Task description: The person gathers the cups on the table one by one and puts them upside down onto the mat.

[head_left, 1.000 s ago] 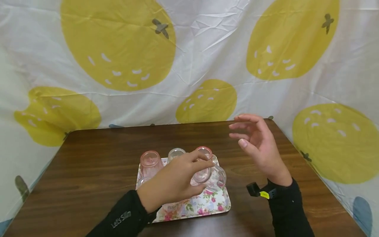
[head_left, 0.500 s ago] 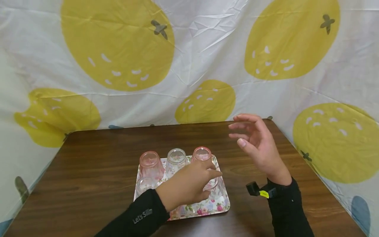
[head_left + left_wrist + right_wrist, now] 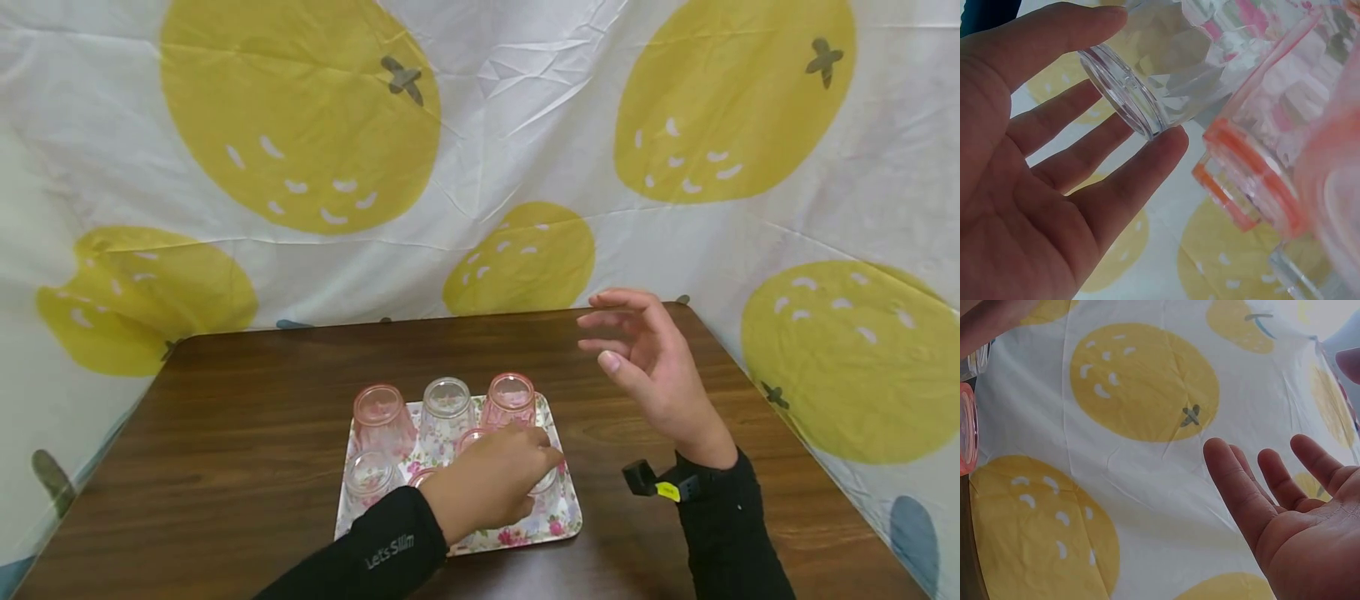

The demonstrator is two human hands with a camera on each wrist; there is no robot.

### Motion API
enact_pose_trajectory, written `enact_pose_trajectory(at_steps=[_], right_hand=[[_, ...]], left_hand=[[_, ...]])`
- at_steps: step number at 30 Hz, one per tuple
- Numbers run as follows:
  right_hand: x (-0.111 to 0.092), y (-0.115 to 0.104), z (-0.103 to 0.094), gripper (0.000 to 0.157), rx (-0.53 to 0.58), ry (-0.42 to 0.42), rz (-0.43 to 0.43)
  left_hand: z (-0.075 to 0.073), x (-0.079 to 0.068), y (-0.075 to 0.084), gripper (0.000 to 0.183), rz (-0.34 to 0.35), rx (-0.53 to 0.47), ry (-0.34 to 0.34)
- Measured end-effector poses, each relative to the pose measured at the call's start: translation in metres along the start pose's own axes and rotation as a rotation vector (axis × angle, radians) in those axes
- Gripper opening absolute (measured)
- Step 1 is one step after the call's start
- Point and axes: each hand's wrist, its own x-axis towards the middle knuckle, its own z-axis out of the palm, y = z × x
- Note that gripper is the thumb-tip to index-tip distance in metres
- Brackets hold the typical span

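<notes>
Upside-down glasses stand on a floral tray (image 3: pixel 517 537). My left hand (image 3: pixel 491 479) is over the front right of the tray, around the base of a clear glass (image 3: pixel 1179 75). In the left wrist view, the thumb lies at one side of that base and a fingertip touches the other. Behind it stands a pink glass (image 3: pixel 512 400); another clear glass (image 3: pixel 447 408) and a second pink glass (image 3: pixel 382 421) complete the back row. A clear glass (image 3: pixel 370 477) sits front left. Pink rims between are partly hidden by my hand. My right hand (image 3: pixel 660 379) is raised, fingers loosely bent, holding nothing.
The tray rests on a dark wooden table (image 3: pixel 262 417). A white cloth (image 3: pixel 517 125) with yellow fruit prints hangs behind the table and at both sides. A small black device (image 3: pixel 640 477) is strapped at the right wrist.
My left hand has moved right and slightly lower. The clear glass, tilted at the tray's right side one second ago, now stands upside down on the tray. The right hand has barely moved.
</notes>
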Motion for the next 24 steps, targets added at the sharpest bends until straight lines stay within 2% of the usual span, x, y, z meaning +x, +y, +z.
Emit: enact_pose_trajectory(at_steps=[9,18,24], right_hand=[[-0.001,-0.002,-0.001,0.051,-0.008,0.002,0.001],[0.000,-0.004,-0.002,0.051,-0.015,0.010,0.006],[0.000,-0.005,-0.003,0.051,-0.020,0.010,0.008]], left_hand=[[0.007,0.003,0.003,0.043,0.025,0.051,-0.001],[0.010,0.004,0.007,0.040,0.019,0.073,0.027],[0.011,0.005,0.009,0.038,0.005,0.071,0.017]])
